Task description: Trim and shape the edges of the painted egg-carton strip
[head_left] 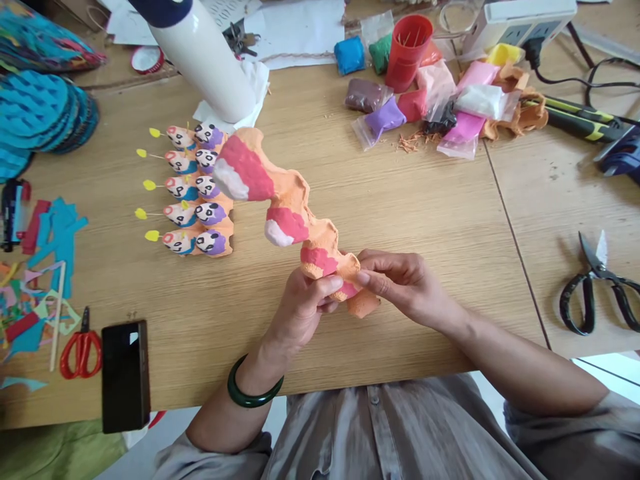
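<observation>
An orange egg-carton strip (293, 193) is held up slantwise over the table, its near end between my two hands. Pink clay covers part of several cups, and white clay caps the two farthest ones. My left hand (305, 310) is closed on the near end, thumb on top. From the other side, my right hand (405, 283) pinches the strip's edge with thumb and fingers. To the left stands a painted egg-carton piece (227, 230) with two columns of face-like cups, purple and blue below, and yellow tips on thin sticks.
A white bottle (205, 67) stands at the back. Bagged clay (385, 120) surrounds a red cup (407, 53) of sticks, near a power strip (520, 27). Black scissors (595, 280) lie right; red scissors (83, 350), a phone (125, 377) and paper scraps (30, 300) lie left.
</observation>
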Motion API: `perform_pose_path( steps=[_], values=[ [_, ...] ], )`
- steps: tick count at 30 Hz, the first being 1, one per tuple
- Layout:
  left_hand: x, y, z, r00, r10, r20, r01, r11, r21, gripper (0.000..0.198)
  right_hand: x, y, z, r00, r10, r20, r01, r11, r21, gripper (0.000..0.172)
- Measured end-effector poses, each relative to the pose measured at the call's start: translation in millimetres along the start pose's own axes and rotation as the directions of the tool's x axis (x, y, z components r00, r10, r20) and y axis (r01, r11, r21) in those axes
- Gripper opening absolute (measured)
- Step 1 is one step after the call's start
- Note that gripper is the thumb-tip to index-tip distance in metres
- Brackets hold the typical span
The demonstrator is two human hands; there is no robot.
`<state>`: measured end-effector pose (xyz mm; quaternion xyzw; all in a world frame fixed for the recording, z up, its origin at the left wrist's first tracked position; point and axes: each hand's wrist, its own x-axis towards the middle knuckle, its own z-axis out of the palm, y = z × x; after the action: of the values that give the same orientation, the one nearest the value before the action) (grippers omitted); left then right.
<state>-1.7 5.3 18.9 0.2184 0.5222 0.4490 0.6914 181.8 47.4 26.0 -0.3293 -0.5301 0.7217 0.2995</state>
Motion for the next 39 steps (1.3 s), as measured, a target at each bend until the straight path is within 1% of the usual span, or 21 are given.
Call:
perform_pose_path(
  steps=[2, 3, 6, 8, 10, 12, 13, 18, 21, 26, 28, 31, 33, 36, 39],
  values=[
    [1, 2, -0.8, 1.0, -0.004, -0.008, 0.004, 1.0, 0.006, 0.037, 0, 0, 0, 1.0, -0.029, 0.009, 0.029, 0.999, -0.016, 0.035],
    [2, 2, -0.9, 1.0, -0.007, -0.012, 0.007, 1.0, 0.008, 0.042, 0, 1, 0, 1.0, -0.023, 0.002, 0.023, 1.0, -0.019, 0.034],
    [3, 4, -0.5, 1.0, -0.007, -0.019, 0.007, 1.0, 0.015, 0.046, 2, 3, 1, 0.999, 0.045, -0.03, -0.045, 0.999, -0.002, 0.034],
    [3, 3, -0.3, 1.0, -0.003, -0.016, 0.003, 1.0, 0.025, 0.044, 3, 5, 1, 0.994, 0.1, -0.032, -0.099, 0.995, 0.03, 0.036],
    [3, 3, -1.0, 1.0, -0.003, -0.002, 0.003, 1.0, 0.026, 0.037, 4, 7, 0, 0.99, 0.139, -0.037, -0.137, 0.989, 0.06, 0.039],
    [3, 3, -2.6, 1.0, -0.007, 0.012, 0.007, 1.0, 0.001, 0.028, 5, 7, -1, 0.984, 0.166, -0.059, -0.161, 0.984, 0.077, 0.041],
    [4, 3, -3.5, 1.0, -0.009, 0.015, 0.009, 1.0, -0.013, 0.028, 5, 7, -1, 0.982, 0.174, -0.073, -0.169, 0.983, 0.077, 0.043],
    [5, 2, -6.4, 1.0, 0.007, 0.028, -0.006, 1.0, -0.029, 0.026, 6, 7, -2, 0.976, 0.191, -0.103, -0.186, 0.981, 0.055, 0.046],
    [5, 1, -6.1, 0.999, 0.026, 0.048, -0.025, 0.999, -0.028, 0.03, 6, 7, -2, 0.976, 0.186, -0.11, -0.181, 0.982, 0.051, 0.047],
    [5, 3, -3.2, 1.0, 0.012, 0.023, -0.012, 1.0, 0.025, 0.036, 6, 7, -3, 0.984, 0.159, -0.076, -0.156, 0.987, 0.041, 0.048],
    [5, 4, -2.0, 1.0, 0.011, 0.004, -0.011, 1.0, 0.029, 0.037, 6, 7, -3, 0.983, 0.174, -0.053, -0.171, 0.984, 0.048, 0.047],
    [3, 4, -1.3, 1.0, 0.02, -0.007, -0.02, 1.0, 0.023, 0.039, 7, 8, -4, 0.974, 0.223, -0.03, -0.22, 0.971, 0.098, 0.045],
    [2, 4, -2.2, 1.0, 0.017, 0.017, -0.018, 1.0, 0.009, 0.037, 8, 10, -5, 0.97, 0.24, -0.041, -0.233, 0.963, 0.136, 0.042],
    [1, 6, -4.8, 0.998, 0.0, 0.07, 0.002, 1.0, -0.025, 0.03, 10, 14, -7, 0.965, 0.254, -0.07, -0.235, 0.951, 0.202, 0.036],
    [1, 10, -6.2, 0.995, -0.04, 0.095, 0.045, 0.998, -0.052, 0.022, 14, 17, -7, 0.953, 0.297, -0.066, -0.262, 0.911, 0.319, 0.034]
  ],
)
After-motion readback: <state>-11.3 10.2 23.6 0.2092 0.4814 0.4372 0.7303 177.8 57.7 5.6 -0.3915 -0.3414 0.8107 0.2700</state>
